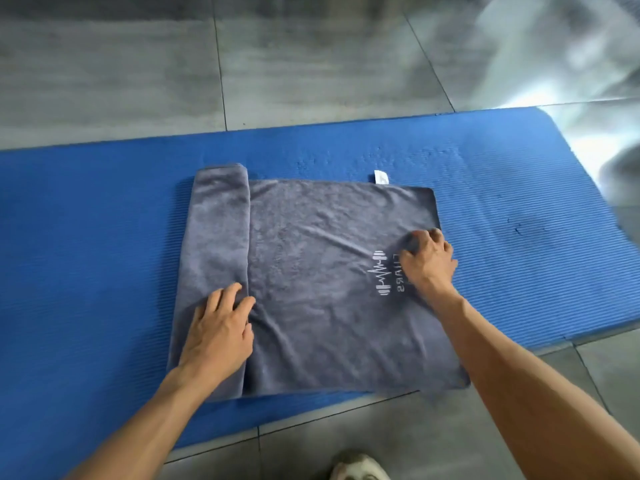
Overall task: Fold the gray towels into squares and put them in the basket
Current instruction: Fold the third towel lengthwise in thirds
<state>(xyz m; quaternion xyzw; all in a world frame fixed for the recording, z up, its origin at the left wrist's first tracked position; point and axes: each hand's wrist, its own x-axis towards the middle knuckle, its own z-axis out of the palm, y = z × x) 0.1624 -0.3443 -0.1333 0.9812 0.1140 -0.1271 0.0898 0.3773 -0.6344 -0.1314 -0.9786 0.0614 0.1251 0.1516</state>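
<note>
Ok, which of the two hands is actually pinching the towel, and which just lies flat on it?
The right hand, by the white logo, has curled fingers bunching the gray towel. The left hand lies flat with straight fingers on the folded-over left strip.

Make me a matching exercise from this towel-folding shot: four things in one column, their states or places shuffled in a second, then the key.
Things:
1. left hand
2. right hand
3. white tag
4. blue mat

States:
A. sticks out past the gray towel's far edge
B. lies flat on the folded-over strip
C. lies under the towel
D. bunches cloth beside the white logo

Pairs: 1-B, 2-D, 3-A, 4-C
</note>
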